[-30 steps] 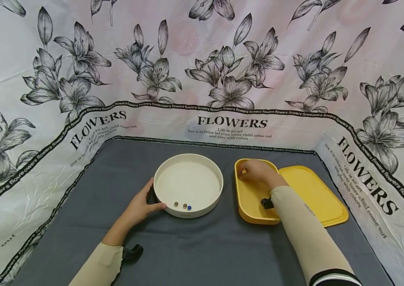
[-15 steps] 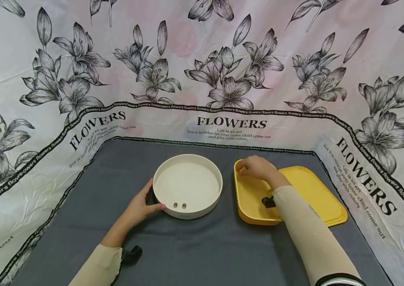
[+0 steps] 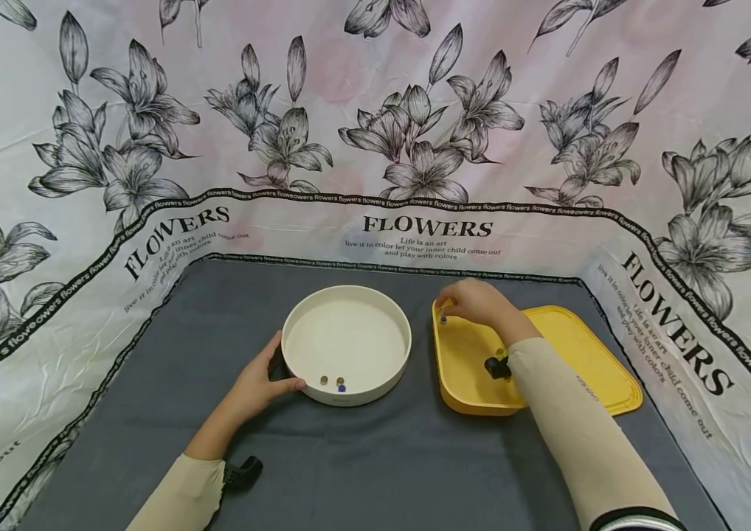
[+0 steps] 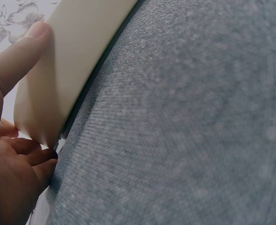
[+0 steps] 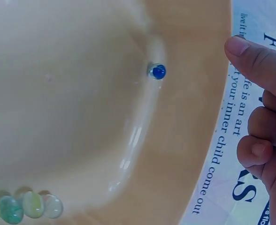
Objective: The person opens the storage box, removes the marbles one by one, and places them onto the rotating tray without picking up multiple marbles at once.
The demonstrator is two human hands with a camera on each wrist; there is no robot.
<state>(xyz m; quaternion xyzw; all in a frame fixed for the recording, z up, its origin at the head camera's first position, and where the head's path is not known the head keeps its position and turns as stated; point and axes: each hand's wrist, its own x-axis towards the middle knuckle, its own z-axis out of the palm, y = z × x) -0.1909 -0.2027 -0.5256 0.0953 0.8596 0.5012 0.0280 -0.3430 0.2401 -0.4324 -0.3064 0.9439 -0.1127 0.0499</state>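
The white dish [image 3: 349, 324] is standing left of the yellow box [image 3: 478, 407]. The left hand [image 3: 257, 387] is gripping the dish, thumb and fingers apart; the right hand [image 3: 479, 301] is hovering over the box's far-left corner, its fingertips' hold impossible to tell. Uneven left-hand pressure would be setting the dish's three marbles [image 3: 341, 389] rolling; a hasty pinch would be skidding the blue marble [image 5: 157, 71] lying in that corner.
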